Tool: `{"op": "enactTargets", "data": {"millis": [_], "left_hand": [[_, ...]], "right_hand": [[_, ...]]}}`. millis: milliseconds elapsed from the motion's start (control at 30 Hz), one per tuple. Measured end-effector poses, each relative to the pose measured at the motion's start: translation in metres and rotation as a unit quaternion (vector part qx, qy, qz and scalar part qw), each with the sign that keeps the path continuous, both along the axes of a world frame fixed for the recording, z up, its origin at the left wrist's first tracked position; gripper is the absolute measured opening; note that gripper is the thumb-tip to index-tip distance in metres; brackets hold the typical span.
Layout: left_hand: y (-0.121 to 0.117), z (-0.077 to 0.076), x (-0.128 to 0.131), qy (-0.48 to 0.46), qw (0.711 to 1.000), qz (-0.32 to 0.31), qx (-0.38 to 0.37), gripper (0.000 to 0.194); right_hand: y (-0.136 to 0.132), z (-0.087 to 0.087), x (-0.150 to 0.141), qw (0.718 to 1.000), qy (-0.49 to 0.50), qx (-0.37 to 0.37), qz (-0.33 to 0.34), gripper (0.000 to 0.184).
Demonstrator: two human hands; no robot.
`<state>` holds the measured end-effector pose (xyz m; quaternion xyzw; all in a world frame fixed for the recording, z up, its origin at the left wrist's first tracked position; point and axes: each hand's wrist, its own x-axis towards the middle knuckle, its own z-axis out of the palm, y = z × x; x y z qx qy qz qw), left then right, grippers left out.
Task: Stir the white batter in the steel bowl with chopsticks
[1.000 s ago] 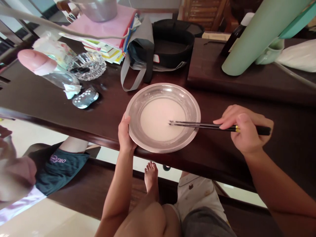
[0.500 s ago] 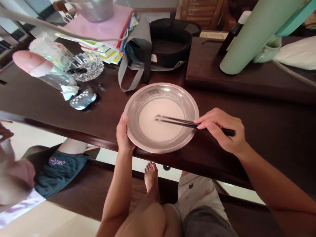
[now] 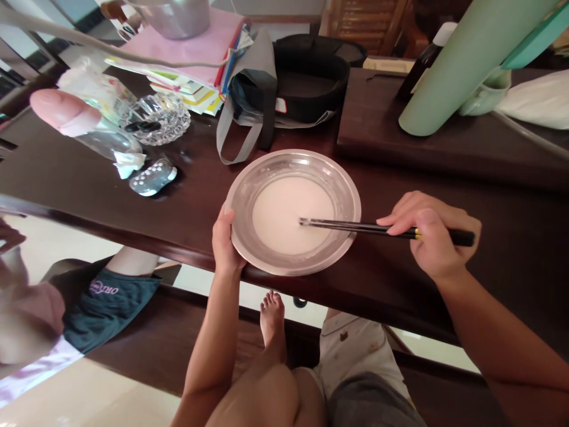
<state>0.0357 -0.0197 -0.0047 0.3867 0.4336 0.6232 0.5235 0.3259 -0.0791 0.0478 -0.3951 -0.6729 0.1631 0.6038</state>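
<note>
- Left hand pinches the metal bowl by its side, at the near edge of the desk; a firm hold limits sliding.
- Right hand grips black chopsticks over the white liquid; low, gentle circles should avoid splashing.

Pale shorts, probably grey top

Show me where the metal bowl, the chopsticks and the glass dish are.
Metal bowl [image 3: 242, 216], head view: left inner wall.
Chopsticks [image 3: 351, 227], head view: middle of the shafts.
Glass dish [image 3: 176, 121], head view: right wall.
</note>
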Motion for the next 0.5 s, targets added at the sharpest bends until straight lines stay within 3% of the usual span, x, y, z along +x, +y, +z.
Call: {"op": "enactTargets", "data": {"millis": [133, 267, 400, 500], "left_hand": [[0.0005, 0.0001, 0.0004, -0.004, 1.000, 0.007, -0.003, 0.036], [0.0010, -0.0001, 0.0003, 0.000, 1.000, 0.006, -0.004, 0.035], [0.0013, -0.0010, -0.0004, -0.001, 1.000, 0.007, -0.003, 0.035], [0.0012, -0.0014, -0.0007, -0.012, 1.000, 0.006, -0.002, 0.035]], "right_hand": [[-0.0009, 0.0010, -0.0007, 0.993, -0.101, -0.044, 0.052, 0.021], [-0.0017, 0.0018, 0.0005, 0.999, -0.040, -0.010, -0.017, 0.032], [-0.0017, 0.0023, -0.0006, 0.995, -0.073, -0.054, 0.051, 0.025], [-0.0009, 0.0021, -0.0009, 0.994, -0.093, -0.055, 0.023, 0.022]]}}
